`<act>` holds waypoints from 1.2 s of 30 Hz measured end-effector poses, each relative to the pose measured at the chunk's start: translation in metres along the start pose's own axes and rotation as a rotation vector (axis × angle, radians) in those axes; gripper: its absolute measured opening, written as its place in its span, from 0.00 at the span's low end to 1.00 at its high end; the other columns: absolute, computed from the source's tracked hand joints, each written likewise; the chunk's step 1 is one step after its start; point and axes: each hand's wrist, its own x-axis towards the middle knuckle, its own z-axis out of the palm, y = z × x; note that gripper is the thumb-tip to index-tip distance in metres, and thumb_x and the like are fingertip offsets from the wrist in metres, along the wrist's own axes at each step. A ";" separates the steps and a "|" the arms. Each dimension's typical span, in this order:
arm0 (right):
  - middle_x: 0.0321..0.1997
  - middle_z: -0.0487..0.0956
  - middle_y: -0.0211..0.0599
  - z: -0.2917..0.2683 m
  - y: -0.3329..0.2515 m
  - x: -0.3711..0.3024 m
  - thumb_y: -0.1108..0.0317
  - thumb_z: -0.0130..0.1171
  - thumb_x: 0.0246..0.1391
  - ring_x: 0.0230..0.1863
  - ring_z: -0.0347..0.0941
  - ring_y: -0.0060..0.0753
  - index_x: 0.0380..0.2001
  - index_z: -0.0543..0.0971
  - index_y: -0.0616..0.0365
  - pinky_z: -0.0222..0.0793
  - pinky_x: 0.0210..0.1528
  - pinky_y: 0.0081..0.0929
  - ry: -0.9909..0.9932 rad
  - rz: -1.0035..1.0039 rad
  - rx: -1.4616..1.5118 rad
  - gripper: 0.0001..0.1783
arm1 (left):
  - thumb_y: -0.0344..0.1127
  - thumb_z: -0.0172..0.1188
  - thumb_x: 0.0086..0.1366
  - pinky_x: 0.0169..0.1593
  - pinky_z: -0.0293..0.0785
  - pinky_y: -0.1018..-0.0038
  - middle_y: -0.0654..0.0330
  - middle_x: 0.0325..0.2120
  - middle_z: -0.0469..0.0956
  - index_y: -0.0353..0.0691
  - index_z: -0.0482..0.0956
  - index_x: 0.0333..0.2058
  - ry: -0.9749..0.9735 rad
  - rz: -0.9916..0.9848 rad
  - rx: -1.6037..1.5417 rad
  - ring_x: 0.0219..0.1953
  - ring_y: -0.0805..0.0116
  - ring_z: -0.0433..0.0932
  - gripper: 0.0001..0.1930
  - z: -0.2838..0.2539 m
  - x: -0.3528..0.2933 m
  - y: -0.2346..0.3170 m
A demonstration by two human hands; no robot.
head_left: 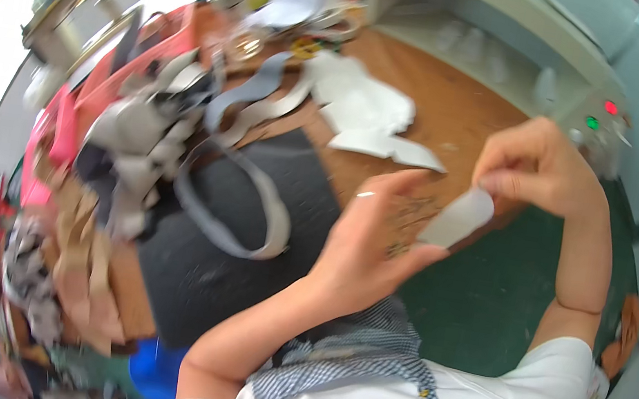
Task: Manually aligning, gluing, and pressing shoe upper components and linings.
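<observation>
My right hand (539,168) is raised on the right, with thumb and fingertips pinched on the upper end of a small pale piece (459,218). This piece is flat and rounded, and its material is unclear through the blur. To its left, my left hand (368,236) has its thumb and fingers spread, with nothing in its grip. The left thumb reaches near the lower end of the pale piece; I cannot tell whether they touch. On a black mat (181,294) left of my left hand lies a grey-white band (276,222) curved into a loop.
Large white sheet scraps (363,103) rest on the brown table (445,78). Grey and white offcuts (136,127) are heaped by a pink-red container (188,27) at left. Beige strips (82,267) hang over the table's left edge. A pale shelf unit (486,26) stands behind.
</observation>
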 end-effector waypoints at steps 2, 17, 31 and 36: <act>0.27 0.82 0.33 0.032 -0.010 0.005 0.78 0.63 0.48 0.28 0.77 0.24 0.28 0.82 0.65 0.70 0.32 0.23 -0.094 -0.140 -0.072 0.02 | 0.28 0.66 0.62 0.42 0.76 0.76 0.58 0.34 0.82 0.33 0.73 0.51 -0.149 -0.110 -0.210 0.36 0.70 0.81 0.20 -0.006 -0.011 0.011; 0.58 0.76 0.43 0.271 0.053 -0.014 0.45 0.62 0.57 0.52 0.75 0.29 0.66 0.64 0.61 0.74 0.47 0.29 -0.457 0.180 1.200 0.42 | 0.21 0.56 0.68 0.50 0.73 0.79 0.55 0.46 0.73 0.30 0.68 0.46 0.356 -0.399 -0.554 0.47 0.76 0.75 0.10 -0.047 -0.092 0.017; 0.40 0.83 0.33 0.266 0.076 0.020 0.72 0.56 0.63 0.37 0.80 0.22 0.45 0.79 0.62 0.77 0.40 0.21 0.572 0.138 1.019 0.10 | 0.22 0.59 0.65 0.47 0.78 0.74 0.54 0.41 0.80 0.33 0.75 0.41 0.190 -0.703 0.000 0.43 0.68 0.81 0.06 -0.092 -0.163 0.004; 0.41 0.81 0.30 0.258 0.071 0.025 0.71 0.55 0.65 0.42 0.77 0.18 0.49 0.76 0.63 0.75 0.44 0.20 0.476 0.107 0.979 0.12 | 0.24 0.67 0.54 0.51 0.74 0.59 0.51 0.43 0.80 0.35 0.76 0.47 0.166 -0.155 0.752 0.48 0.49 0.77 0.20 -0.112 -0.110 -0.008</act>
